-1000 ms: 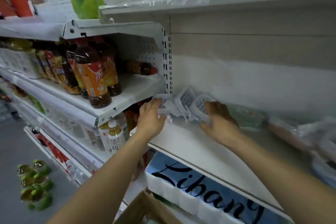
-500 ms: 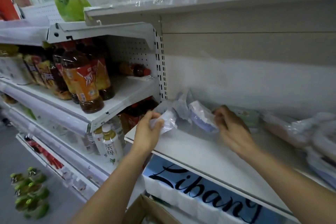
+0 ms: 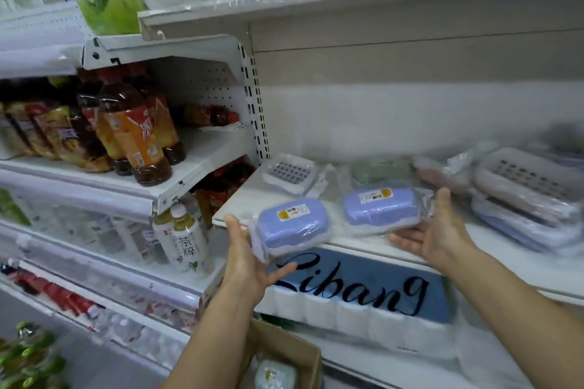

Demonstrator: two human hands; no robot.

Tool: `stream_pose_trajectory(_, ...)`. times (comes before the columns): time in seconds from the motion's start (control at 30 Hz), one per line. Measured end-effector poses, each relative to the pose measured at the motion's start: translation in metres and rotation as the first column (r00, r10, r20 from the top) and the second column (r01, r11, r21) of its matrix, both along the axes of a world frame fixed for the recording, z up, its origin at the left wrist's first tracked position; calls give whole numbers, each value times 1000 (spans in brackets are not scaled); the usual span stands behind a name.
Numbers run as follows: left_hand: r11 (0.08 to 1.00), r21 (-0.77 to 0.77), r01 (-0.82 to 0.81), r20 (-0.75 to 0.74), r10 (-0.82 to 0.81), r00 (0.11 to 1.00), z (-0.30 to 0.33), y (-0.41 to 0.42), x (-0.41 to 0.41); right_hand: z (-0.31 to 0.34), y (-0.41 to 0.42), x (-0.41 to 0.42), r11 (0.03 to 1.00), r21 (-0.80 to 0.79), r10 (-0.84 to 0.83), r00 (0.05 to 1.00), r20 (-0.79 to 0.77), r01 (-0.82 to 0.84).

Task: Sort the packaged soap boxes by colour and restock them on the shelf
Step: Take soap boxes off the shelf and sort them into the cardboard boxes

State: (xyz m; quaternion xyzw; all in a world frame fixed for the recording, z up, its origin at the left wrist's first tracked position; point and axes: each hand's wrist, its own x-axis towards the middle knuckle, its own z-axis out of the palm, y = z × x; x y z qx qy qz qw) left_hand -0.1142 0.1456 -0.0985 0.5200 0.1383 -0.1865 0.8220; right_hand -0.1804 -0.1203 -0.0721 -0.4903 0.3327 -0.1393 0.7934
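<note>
Black script on the blue-topped pack of white paper rolls [image 3: 363, 290] under the shelf reads "Libang". The white-labelled pale tea bottle [image 3: 186, 240] carries the characters "茶粹". The yellow stickers on the two wrapped lilac plastic soap boxes [image 3: 292, 227] [image 3: 380, 207] are too small to read.

Packaged boxes [image 3: 521, 199] at right are blurred, colours unclear.
</note>
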Motion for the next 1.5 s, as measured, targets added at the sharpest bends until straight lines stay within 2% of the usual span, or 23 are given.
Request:
stream_pose_trajectory(0.07, 991, 92, 92, 28, -95, 995, 1, -1, -5, -4, 0, 1, 994, -104, 34, 999, -30, -37)
stream_pose_trajectory(0.13, 989, 138, 54, 62, -63, 996, -1, -4, -6, -6, 2, 0, 986, -164, 34, 999, -39, -40)
stream_pose_trajectory(0.23, 995, 94, -12, 124, 0, 992, -3, -4, -13, -9, 4, -9, 995, -103, 13, 1000, 25, -10)
stream_pose_trajectory(0.47, 991, 75, 112, 306, -130, 943, -4, 0, -74, -14, -13, -85, 994, -110, 36, 990, 133, -21)
stream_pose_trajectory(0.67, 969, 100, 226, 286, -246, 926, -15, -39, -146, -19, -54, -186, 985, -172, -3, 996, 94, 19)
stream_pose_trajectory(0.77, 957, 125, 262, 270, -287, 919, -21, -73, -193, -26, -86, -256, 979, -174, -92, 992, 82, 105)
stream_pose_trajectory(0.93, 899, 151, 411, 233, -437, 869, -33, -147, -299, -42, -148, -406, 946, -135, -286, 955, 75, 293)
stream_pose_trajectory(1.07, 820, 151, 552, 180, -572, 800, -47, -218, -396, -49, -183, -545, 871, -129, -472, 880, 48, 474)
stream_pose_trajectory(1.2, 699, 115, 706, 110, -715, 690, -50, -293, -495, -39, -215, -682, 733, -146, -667, 744, 34, 664)
stream_pose_trajectory(1.5, 468, 118, 876, 99, -883, 459, -62, -445, -627, -49, -286, -872, 444, -137, -893, 450, 10, 885)
